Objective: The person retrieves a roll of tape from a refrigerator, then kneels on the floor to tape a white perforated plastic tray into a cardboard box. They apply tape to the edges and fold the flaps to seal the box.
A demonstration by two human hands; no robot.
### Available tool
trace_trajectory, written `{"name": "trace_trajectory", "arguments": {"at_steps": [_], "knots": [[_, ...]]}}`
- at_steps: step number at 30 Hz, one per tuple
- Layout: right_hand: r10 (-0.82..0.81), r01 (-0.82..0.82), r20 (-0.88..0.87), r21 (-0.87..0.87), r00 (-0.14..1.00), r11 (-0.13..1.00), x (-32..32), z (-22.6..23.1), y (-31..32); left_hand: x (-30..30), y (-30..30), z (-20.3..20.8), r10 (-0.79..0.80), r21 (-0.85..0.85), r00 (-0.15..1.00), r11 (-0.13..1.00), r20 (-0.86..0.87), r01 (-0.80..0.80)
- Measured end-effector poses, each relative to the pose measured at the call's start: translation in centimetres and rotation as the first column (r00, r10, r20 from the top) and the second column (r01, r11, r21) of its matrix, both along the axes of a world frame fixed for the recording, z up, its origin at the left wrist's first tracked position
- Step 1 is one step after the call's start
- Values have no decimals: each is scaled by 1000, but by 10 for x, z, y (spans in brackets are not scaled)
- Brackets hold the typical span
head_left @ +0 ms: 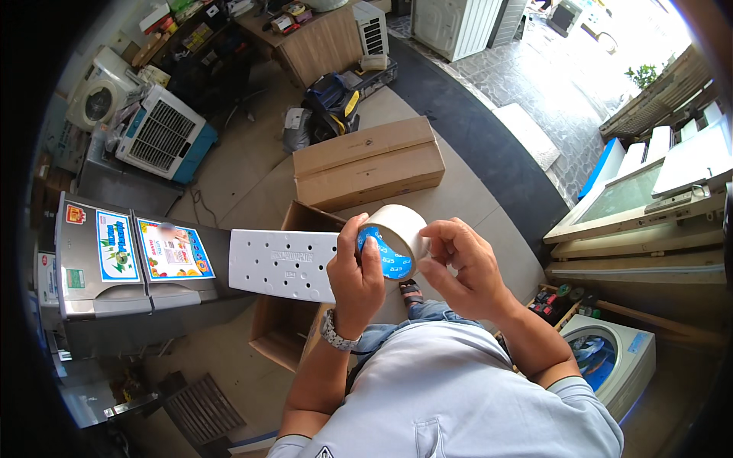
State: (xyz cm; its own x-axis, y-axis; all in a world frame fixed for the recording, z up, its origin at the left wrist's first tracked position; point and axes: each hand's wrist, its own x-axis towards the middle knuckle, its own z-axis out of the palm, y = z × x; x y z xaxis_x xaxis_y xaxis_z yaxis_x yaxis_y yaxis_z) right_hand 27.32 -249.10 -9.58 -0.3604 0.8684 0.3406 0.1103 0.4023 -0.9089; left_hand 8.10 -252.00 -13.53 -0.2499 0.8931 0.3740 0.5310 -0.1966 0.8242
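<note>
A wide roll of tan packing tape with a blue printed core is held up in front of my chest. My left hand grips it from the left, the thumb reaching into the core. At the roll's right edge, my right hand has its fingers curled, with thumb and forefinger touching the tape; whether a loose tape end is between them is too small to tell. Below and left of the roll, a white foam block with small holes lies across an open cardboard box.
A long closed cardboard box lies just beyond my hands. At the left stand a grey fridge and an air cooler. A front-loading washer is at the lower right, with stacked panels above it.
</note>
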Motion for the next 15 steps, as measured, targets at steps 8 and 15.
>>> {"name": "trace_trajectory", "arguments": {"at_steps": [8, 15], "knots": [[-47, 43, 26, 145, 999, 988, 0, -2, 5, -10, -3, -2, -25, 44, 1000, 999, -7, 25], [-100, 77, 80, 254, 992, 964, -13, 0, 3, -12, 6, -4, -18, 53, 999, 998, -29, 20]]}}
